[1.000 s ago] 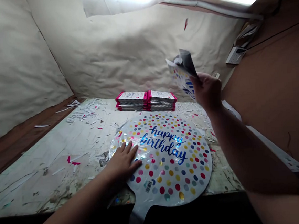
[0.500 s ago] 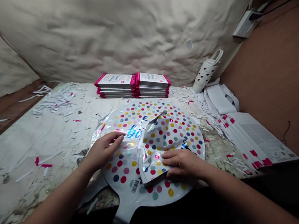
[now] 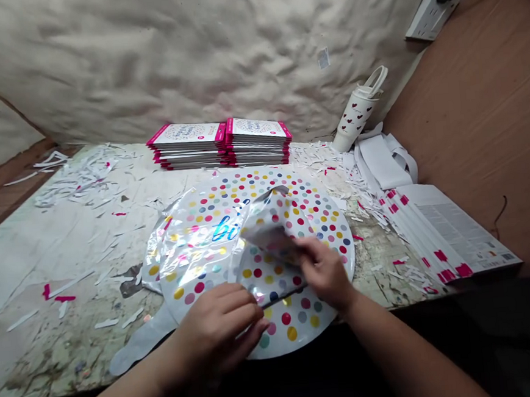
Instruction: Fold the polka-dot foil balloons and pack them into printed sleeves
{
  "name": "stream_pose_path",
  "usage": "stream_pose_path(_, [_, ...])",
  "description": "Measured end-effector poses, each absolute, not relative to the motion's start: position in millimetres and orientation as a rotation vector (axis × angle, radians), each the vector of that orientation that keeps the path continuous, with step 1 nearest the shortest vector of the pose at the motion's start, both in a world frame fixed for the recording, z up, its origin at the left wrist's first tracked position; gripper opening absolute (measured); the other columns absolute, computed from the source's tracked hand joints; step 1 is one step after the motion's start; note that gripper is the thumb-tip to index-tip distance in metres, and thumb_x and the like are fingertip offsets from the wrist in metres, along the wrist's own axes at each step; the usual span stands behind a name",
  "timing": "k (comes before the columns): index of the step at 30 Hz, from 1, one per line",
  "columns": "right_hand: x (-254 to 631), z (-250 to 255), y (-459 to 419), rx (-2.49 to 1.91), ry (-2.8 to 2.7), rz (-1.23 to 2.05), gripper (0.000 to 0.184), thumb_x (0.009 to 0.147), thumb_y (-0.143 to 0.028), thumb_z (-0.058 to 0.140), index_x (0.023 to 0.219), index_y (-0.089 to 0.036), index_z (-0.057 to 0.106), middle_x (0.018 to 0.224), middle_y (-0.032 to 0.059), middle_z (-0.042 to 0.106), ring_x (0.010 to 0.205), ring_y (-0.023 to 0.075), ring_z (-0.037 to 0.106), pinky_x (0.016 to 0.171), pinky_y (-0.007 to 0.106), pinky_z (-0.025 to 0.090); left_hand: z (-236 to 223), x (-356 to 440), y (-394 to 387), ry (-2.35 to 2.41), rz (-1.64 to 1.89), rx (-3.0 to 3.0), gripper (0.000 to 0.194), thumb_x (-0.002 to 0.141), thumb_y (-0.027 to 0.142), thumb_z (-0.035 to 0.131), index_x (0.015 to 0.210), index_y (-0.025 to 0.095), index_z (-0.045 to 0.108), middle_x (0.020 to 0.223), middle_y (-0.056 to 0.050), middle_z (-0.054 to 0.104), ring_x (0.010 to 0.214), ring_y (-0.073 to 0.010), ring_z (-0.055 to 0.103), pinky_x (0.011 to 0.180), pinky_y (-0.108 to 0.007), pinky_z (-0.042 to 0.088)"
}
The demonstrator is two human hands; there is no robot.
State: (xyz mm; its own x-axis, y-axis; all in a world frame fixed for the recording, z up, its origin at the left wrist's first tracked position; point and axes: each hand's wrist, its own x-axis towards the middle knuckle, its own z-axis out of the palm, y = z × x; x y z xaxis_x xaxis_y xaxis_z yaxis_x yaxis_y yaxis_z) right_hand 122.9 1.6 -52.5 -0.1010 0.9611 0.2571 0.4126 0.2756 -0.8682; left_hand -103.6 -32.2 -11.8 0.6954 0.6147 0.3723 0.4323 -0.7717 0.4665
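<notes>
A flat foil balloon (image 3: 326,218) with coloured dots and blue lettering lies in front of me, part of it folded over itself. My right hand (image 3: 328,273) pinches the folded flap (image 3: 267,232) of that balloon and holds it raised, blurred by motion. At the lower end of the fold, my left hand (image 3: 226,324) has its fingers bent over the balloon's edge; the fingertips are partly hidden. Beneath lies at least one more foil balloon, its pale tail (image 3: 141,343) pointing to the lower left.
Two stacks of pink-and-white printed packets (image 3: 192,146) stand at the back. A white tumbler with hearts (image 3: 355,118) leans in the right corner. Flattened card packs (image 3: 460,226) lie at the right edge. Paper scraps (image 3: 80,176) litter the tabletop. A power strip (image 3: 431,14) hangs on the right wall.
My left hand has moved down and right to the fold's lower end, covering the upper balloon's tail. My right hand has taken hold of the flap and lifted it. The view has shifted slightly.
</notes>
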Motion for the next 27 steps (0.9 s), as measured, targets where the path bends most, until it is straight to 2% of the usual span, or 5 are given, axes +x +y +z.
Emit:
stream_pose_path(6, [177, -61, 43, -1.057, -0.532, 0.955, 0.022, 0.069, -0.027, 0.062, 0.084, -0.020, 0.048, 0.077, -0.0030, 0.063, 0.072, 0.0129, 0.063, 0.067, 0.028, 0.054, -24, -56, 31, 1.095, 0.358, 2.702, 0.024, 0.088, 0.025, 0.039, 0.102, 0.017, 0.057, 0.108, -0.011, 0.058, 0.100, -0.0214, 0.055, 0.083, -0.034, 0.046])
stream_pose_path(11, [218, -74, 46, -1.241, -0.357, 1.120, 0.033, 0.060, -0.008, 0.064, 0.088, -0.021, 0.051, 0.073, -0.0041, 0.066, 0.058, 0.0118, 0.064, 0.048, 0.021, 0.053, -39, -23, 99, 1.317, 0.128, 2.683, 0.027, 0.087, 0.029, 0.038, 0.089, 0.014, 0.061, 0.090, -0.012, 0.062, 0.088, -0.0254, 0.059, 0.075, -0.037, 0.048])
stream_pose_path(16, [230, -77, 47, -1.311, -0.370, 1.167, 0.032, 0.058, 0.000, 0.060, 0.084, -0.018, 0.053, 0.068, -0.0001, 0.068, 0.049, 0.0132, 0.063, 0.042, 0.021, 0.052, -38, -9, 157, 1.367, 0.088, 2.654, 0.052, 0.080, 0.043, 0.049, 0.122, 0.012, 0.048, 0.129, -0.018, 0.047, 0.119, -0.0332, 0.042, 0.095, -0.047, 0.036])
stream_pose_path(22, [243, -81, 53, -1.302, -0.378, 1.186, 0.018, 0.066, -0.012, 0.065, 0.080, -0.017, 0.056, 0.071, 0.0036, 0.069, 0.057, 0.0156, 0.066, 0.049, 0.026, 0.055, -36, 2, 87, 1.259, 0.072, 2.670, 0.053, 0.089, 0.038, 0.034, 0.136, 0.012, 0.033, 0.144, -0.014, 0.029, 0.133, -0.0279, 0.025, 0.107, -0.045, 0.022])
stream_pose_path(27, [222, -53, 52, -1.293, -0.474, 0.962, 0.012, 0.075, -0.028, 0.061, 0.080, -0.018, 0.057, 0.073, 0.0012, 0.068, 0.068, 0.0153, 0.066, 0.059, 0.027, 0.055, -62, -5, 11, 1.035, -0.049, 2.616, 0.081, 0.082, 0.062, 0.033, 0.140, 0.007, 0.022, 0.146, -0.020, 0.019, 0.134, -0.0353, 0.015, 0.106, -0.052, 0.017])
